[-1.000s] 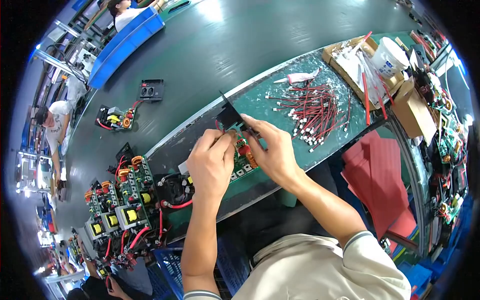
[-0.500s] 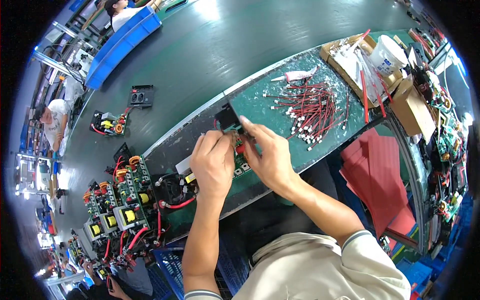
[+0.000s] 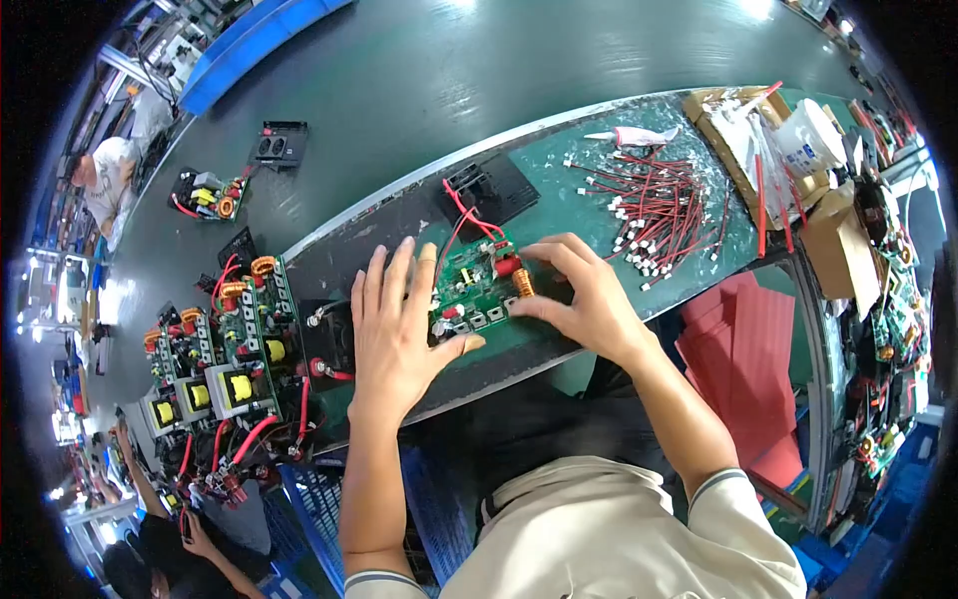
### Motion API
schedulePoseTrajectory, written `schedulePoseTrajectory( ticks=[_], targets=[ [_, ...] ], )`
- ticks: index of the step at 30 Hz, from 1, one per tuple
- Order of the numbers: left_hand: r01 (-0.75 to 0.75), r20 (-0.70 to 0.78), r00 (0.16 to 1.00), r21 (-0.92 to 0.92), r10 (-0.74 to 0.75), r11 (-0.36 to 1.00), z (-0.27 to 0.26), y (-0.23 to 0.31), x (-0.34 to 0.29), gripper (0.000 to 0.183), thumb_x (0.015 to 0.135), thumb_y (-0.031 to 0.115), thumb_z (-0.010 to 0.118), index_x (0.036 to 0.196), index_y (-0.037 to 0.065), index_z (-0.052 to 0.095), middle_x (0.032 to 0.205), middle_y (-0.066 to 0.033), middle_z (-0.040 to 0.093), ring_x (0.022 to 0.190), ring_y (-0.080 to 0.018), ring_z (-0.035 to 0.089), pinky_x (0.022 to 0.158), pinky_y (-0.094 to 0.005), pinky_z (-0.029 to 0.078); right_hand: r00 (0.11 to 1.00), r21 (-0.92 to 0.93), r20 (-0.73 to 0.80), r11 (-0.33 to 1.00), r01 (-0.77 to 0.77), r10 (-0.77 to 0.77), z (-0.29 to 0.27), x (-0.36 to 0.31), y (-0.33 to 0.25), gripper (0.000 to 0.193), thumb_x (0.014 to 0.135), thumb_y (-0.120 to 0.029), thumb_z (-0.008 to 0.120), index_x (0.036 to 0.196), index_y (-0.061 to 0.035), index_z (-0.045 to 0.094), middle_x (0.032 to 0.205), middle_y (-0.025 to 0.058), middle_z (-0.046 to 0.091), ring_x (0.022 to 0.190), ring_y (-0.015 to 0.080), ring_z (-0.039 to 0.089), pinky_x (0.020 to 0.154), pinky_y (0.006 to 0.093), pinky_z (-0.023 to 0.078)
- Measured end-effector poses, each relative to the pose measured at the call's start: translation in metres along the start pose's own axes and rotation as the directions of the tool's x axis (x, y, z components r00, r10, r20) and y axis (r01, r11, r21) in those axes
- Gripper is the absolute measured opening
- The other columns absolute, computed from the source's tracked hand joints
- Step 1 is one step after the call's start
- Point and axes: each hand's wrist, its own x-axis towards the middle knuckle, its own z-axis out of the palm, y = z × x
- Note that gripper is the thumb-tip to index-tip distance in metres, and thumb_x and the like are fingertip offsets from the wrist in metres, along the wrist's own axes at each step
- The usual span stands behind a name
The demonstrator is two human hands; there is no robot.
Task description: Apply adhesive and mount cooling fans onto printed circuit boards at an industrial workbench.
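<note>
- Green PCB (image 3: pixel 464 275), qty 1: mid table (image 3: pixel 564 215), flat, comp. side up, b/w the two hands; left end partly hidden.
- Left hand (image 3: pixel 394 319): palm down over PCB's left end, fingers spread, no grasp visible.
- Right hand (image 3: pixel 574 295): fingers parted around PCB's right end, thumb on near side, by copper coil (image 3: pixel 523 283); not clenched; firm contact w/ PCB can't be told.
- Blk panel (image 3: pixel 506 187), qty 1: lying just beyond PCB on far side.
- Red wires (image 3: pixel 459 203): run from PCB toward blk panel; link looks made, though panel-end joint unclear.
- Status (judged): part-built. Done: comps. on PCB, wires run to panel. Open: no casing around PCB; panel lies flat, unhoused.
- Red/blk leads (image 3: pixel 664 215), w/ wht conns., qty many: loose pile, right; can't tell if any is on this PCB.
- Glue tube (image 3: pixel 644 137), qty 1: far side of leads, lying down.
- PCB cluster (image 3: pixel 235 349), qty several: left, packed close, w/ thick red cables; also uncased.
- Socket panel (image 3: pixel 280 147) + small PCB (image 3: pixel 210 193): far left, side by side, likewise unhoused.
</note>
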Motion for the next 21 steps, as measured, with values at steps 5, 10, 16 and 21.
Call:
schedulePoseTrajectory(
  ticks=[5, 10, 16, 21],
  targets=[
    [-0.094, -0.039, 0.995, 0.011, 0.095, 0.995, 0.009, 0.002, 0.006, 0.096, 0.064, 0.037, 0.086, 0.144, 0.006, 0.042, 0.148, -0.0149, 0.041, 0.136, -0.0375, 0.037, 0.113, -0.0525, 0.027, 0.999, -0.109, -0.009, 0.993, 0.042, -0.043, -0.025, -0.022, -0.001, 0.051, 0.079, -0.017, 0.080, 0.124, -0.0022, 0.060, 0.125, 0.0176, 0.057, 0.111, 0.0354, 0.060, 0.093, 0.0386, 0.049],
    [-0.081, -0.094, 0.992, 0.055, 0.086, 0.995, 0.003, -0.007, -0.007, 0.082, 0.071, 0.036, 0.079, 0.140, 0.005, 0.048, 0.145, -0.0161, 0.044, 0.131, -0.0390, 0.040, 0.110, -0.0533, 0.028, 0.934, -0.227, -0.286, 0.962, 0.150, -0.213, -0.120, -0.079, -0.004, 0.016, 0.088, 0.000, 0.064, 0.104, 0.0040, 0.067, 0.099, 0.0123, 0.071, 0.078, 0.0202, 0.069, 0.073, 0.0306, 0.054],
    [-0.099, -0.097, 0.991, -0.010, 0.097, 0.995, 0.013, -0.001, -0.002, 0.084, 0.071, 0.026, 0.080, 0.144, 0.004, 0.044, 0.147, -0.0170, 0.043, 0.135, -0.0382, 0.037, 0.114, -0.0537, 0.024, 0.941, -0.859, -0.338, 0.401, -0.318, 0.021, -0.234, -0.091, 0.028, 0.074, 0.077, -0.002, 0.072, 0.145, -0.0187, 0.047, 0.151, 0.0199, 0.037, 0.138, 0.0372, 0.038, 0.112, 0.0466, 0.035],
    [-0.111, -0.087, 0.990, 0.006, 0.111, 0.994, 0.014, -0.002, -0.001, 0.087, 0.071, 0.032, 0.080, 0.144, 0.003, 0.042, 0.148, -0.0182, 0.042, 0.136, -0.0390, 0.037, 0.114, -0.0552, 0.023, 0.948, -0.817, -0.283, 0.553, -0.162, -0.142, -0.240, -0.051, 0.102, 0.056, 0.077, -0.014, 0.077, 0.130, -0.0172, 0.060, 0.142, 0.0211, 0.045, 0.127, 0.0395, 0.049, 0.104, 0.0437, 0.043]
  ],
)
